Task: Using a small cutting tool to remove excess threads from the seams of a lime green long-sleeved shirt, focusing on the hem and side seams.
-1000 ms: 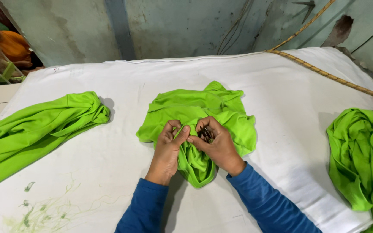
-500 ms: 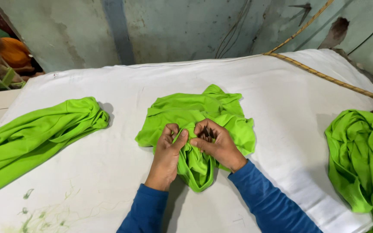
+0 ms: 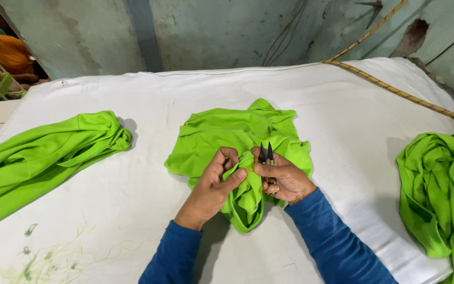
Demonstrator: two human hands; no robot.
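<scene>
At the middle of the white counter (image 3: 132, 210), the left hand (image 3: 214, 186) pinched a fold of the green garment (image 3: 227, 131); the right hand (image 3: 285, 179), gripping small snips (image 3: 265, 152), had raised their blades upright since a second before, beside the bunched fold.

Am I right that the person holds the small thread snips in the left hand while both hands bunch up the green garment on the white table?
Not quite: the thread snips are in the right hand, not the left hand. The head view shows their dark blades sticking up from the right hand. The rest holds: both hands bunch the green garment on the white table.
</scene>
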